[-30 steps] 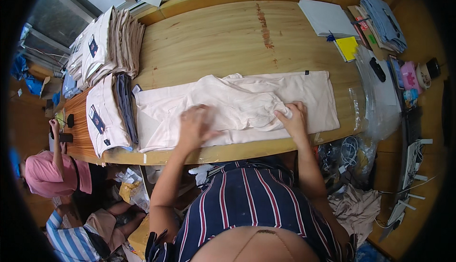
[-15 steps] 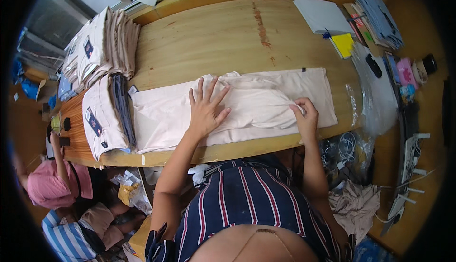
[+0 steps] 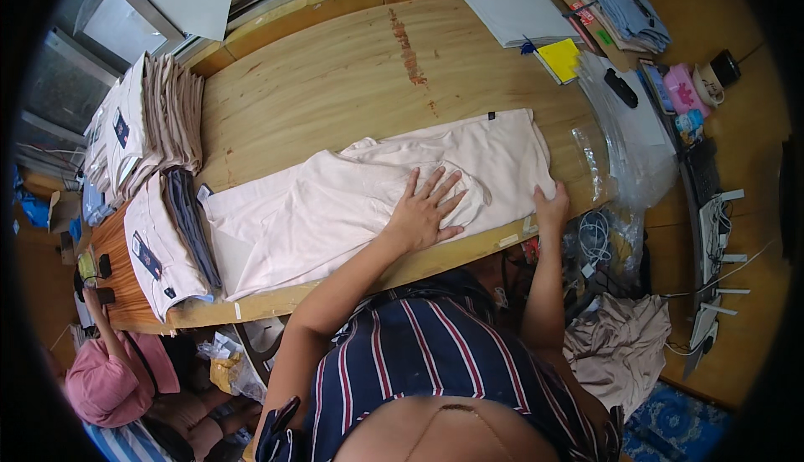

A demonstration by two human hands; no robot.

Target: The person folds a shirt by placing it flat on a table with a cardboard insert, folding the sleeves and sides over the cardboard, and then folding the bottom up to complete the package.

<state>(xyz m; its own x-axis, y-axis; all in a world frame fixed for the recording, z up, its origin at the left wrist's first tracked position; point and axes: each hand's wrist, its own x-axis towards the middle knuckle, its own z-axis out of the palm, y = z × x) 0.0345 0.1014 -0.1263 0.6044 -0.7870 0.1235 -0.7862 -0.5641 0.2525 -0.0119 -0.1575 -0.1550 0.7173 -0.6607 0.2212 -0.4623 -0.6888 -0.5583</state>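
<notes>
A long pale pink garment (image 3: 310,202) lies spread across the table, with a small dark label near its far right edge. My left hand (image 3: 423,211) rests flat on it with spread fingers, pressing no more than its surface, right beside a rumpled fold. At the garment's right end, by the table's front edge, my right hand (image 3: 551,208) pinches the near corner between thumb and fingers. The cloth beneath my left palm is hidden.
Left of the garment are a folded garment with a dark tag (image 3: 155,244), dark folded cloth (image 3: 191,227) and a tall stack of garments (image 3: 155,127). Plastic bags (image 3: 636,144), a yellow pad (image 3: 559,60) and white sheets (image 3: 515,16) lie right. A person in pink (image 3: 113,378) sits lower left.
My left hand has slid right along the garment. My right hand has let go of the rumpled fold and taken the near right corner. The view has shifted, too.
</notes>
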